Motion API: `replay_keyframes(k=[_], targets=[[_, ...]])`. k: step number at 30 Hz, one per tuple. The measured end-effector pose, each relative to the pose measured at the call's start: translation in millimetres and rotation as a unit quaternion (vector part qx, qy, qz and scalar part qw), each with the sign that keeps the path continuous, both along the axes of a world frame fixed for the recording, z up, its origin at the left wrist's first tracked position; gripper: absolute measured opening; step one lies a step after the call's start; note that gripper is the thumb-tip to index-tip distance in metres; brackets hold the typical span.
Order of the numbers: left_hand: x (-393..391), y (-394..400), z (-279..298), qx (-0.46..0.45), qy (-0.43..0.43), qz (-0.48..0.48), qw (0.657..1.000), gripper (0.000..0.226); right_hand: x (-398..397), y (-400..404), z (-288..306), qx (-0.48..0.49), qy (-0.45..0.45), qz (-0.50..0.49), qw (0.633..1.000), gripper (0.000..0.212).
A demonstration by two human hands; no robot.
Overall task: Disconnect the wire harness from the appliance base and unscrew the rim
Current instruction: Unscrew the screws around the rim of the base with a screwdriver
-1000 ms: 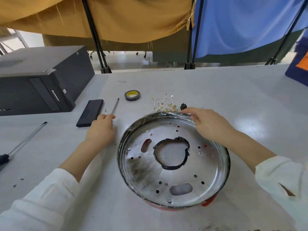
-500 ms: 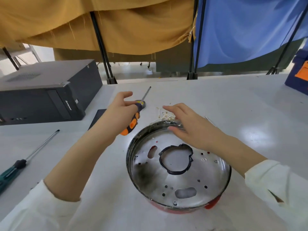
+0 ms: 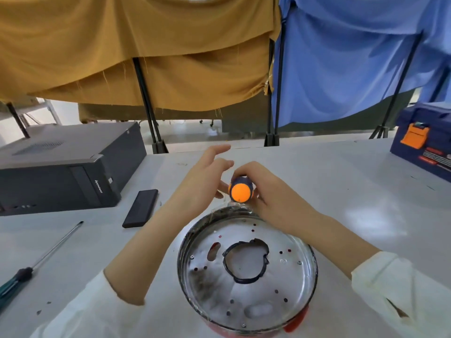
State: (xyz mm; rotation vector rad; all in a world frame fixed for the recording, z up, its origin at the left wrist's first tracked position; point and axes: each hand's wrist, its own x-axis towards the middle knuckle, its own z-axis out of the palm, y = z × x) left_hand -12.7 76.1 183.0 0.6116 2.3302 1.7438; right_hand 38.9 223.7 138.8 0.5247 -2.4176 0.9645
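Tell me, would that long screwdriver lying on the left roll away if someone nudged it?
Probably. The long screwdriver has a thin round shaft lying flat on the smooth table, so a sideways nudge might roll it. Its thicker green-and-black handle would likely make it curve, not run straight. It looks stiff, not floppy.

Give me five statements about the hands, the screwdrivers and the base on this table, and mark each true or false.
1. The right hand grips the orange-capped screwdriver. True.
2. The left hand is curled round that screwdriver. False: its fingers are spread, beside the handle.
3. A second screwdriver lies on the table, left of the base. True.
4. The orange-capped screwdriver is over the base's near edge. False: it is at the far rim.
5. The toolbox sits at the table's left end. False: it is at the right; the computer case is at the left.
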Motion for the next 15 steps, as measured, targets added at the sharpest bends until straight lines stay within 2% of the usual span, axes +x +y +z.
replay_keyframes(k=[2, 4, 7, 9, 15], targets=[[-15, -5, -10, -0.030, 0.052, 0.000, 0.998, 0.030, -3, 3, 7, -0.058, -0.025, -0.013, 0.998, 0.031], [-34, -8, -29, -0.067, 0.062, 0.022, 0.996, 0.029, -5, 7, 14, -0.097, -0.040, -0.032, 0.994, 0.026], [-55, -9, -64, -0.221, 0.087, -0.001, 0.971, 0.035, -6, 12, 25, -0.151, -0.019, -0.043, 0.987, 0.021], [-62, -7, -84, -0.292, 0.075, -0.033, 0.953, 0.038, -8, 14, 32, -0.172, -0.001, -0.046, 0.984, 0.021], [-70, 5, -112, -0.359, 0.109, -0.086, 0.923, 0.038, -14, 13, 36, -0.172, -0.013, -0.025, 0.985, 0.020]])
